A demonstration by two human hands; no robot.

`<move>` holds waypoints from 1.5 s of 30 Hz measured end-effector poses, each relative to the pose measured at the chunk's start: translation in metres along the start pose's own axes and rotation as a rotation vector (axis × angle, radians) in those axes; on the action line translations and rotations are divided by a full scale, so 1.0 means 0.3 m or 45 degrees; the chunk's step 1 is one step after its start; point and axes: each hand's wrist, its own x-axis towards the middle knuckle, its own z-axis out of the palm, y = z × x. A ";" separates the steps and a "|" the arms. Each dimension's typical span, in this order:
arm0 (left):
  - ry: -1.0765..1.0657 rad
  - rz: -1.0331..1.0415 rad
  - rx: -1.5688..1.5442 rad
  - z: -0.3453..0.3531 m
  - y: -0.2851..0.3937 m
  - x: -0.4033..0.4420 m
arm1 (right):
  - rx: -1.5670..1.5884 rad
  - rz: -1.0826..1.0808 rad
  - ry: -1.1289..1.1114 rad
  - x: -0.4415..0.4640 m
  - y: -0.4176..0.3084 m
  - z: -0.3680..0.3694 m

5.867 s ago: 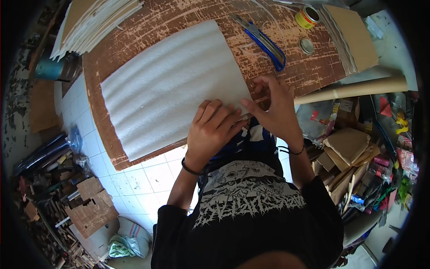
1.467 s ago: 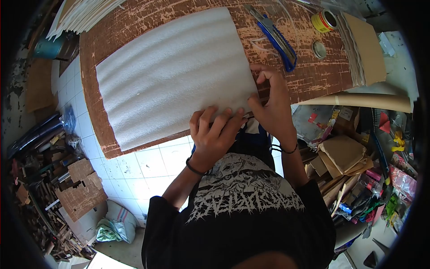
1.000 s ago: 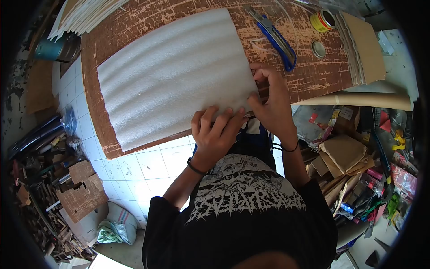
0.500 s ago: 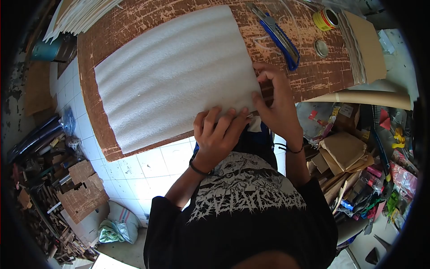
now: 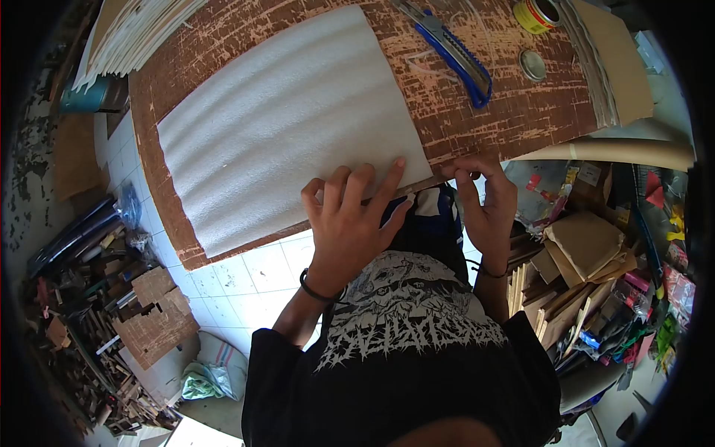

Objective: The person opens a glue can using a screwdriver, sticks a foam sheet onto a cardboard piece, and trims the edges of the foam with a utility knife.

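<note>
A white foam sheet (image 5: 290, 127) lies flat on the scratched brown board (image 5: 521, 119). My left hand (image 5: 350, 212) rests with spread fingertips on the sheet's near edge, toward its right corner. Just right of that corner, my right hand (image 5: 488, 197) is at the board's front edge, its thumb and index finger brought together. Whatever may be between those fingertips is too small to make out. A blue utility knife (image 5: 450, 56) lies on the board beyond my right hand, its blade end pointing away.
At the back right are an open yellow tin (image 5: 534, 16), a round lid (image 5: 532, 65) and cardboard pieces (image 5: 622, 67). Stacked sheets (image 5: 134, 33) stand at the back left. A cardboard tube (image 5: 611, 152) lies beyond the board's right edge. Scrap piles flank both sides.
My right hand has moved from the sheet's right edge toward me and rightward, its thumb and index closing together. My left hand's fingers have spread wider. The view has shifted slightly.
</note>
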 end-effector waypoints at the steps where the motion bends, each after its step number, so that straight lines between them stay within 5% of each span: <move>1: -0.011 -0.001 -0.009 -0.005 0.000 0.008 | -0.012 -0.017 -0.029 0.005 -0.001 -0.003; 27: 0.129 0.184 -0.069 -0.013 -0.014 0.073 | 0.201 -0.090 -0.339 0.045 0.051 -0.109; 39: 0.131 0.136 -0.066 0.017 0.017 0.041 | -0.154 -0.213 -0.065 0.052 -0.002 0.008; 45: 0.116 0.079 -0.197 0.001 -0.005 0.040 | -0.315 -0.223 -0.163 0.062 -0.001 0.017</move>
